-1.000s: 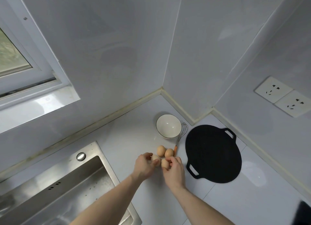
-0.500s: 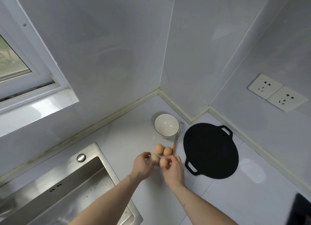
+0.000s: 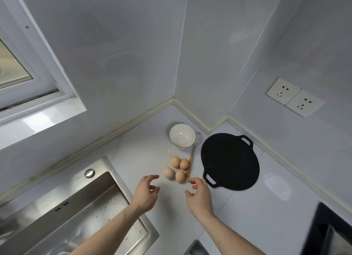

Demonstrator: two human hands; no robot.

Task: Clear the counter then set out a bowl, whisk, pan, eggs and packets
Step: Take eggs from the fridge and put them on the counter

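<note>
Dark object point(image 3: 331, 230) at lower right cut off, unidentifiable. Bowl point(image 3: 182, 135) holds nothing. Four eggs point(image 3: 176, 169) on bench point(image 3: 141, 155). Left hand point(image 3: 145, 194), right hand point(image 3: 200, 194): grip released, fingers loose.

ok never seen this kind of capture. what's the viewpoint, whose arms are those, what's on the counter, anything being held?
There is no robot here. The one picture comes from a wide-angle camera worn on a person's head, looking forward and down, so the arms at the bottom are that person's own. The left hand and right hand hover over the white counter with loosely curled fingers; neither has a grip on anything. On the counter lie four eggs in a cluster, an empty white bowl, a whisk with an orange handle beside it, and a flat black pan with two handles. A steel sink sits to the left. No packets are visible.
</note>
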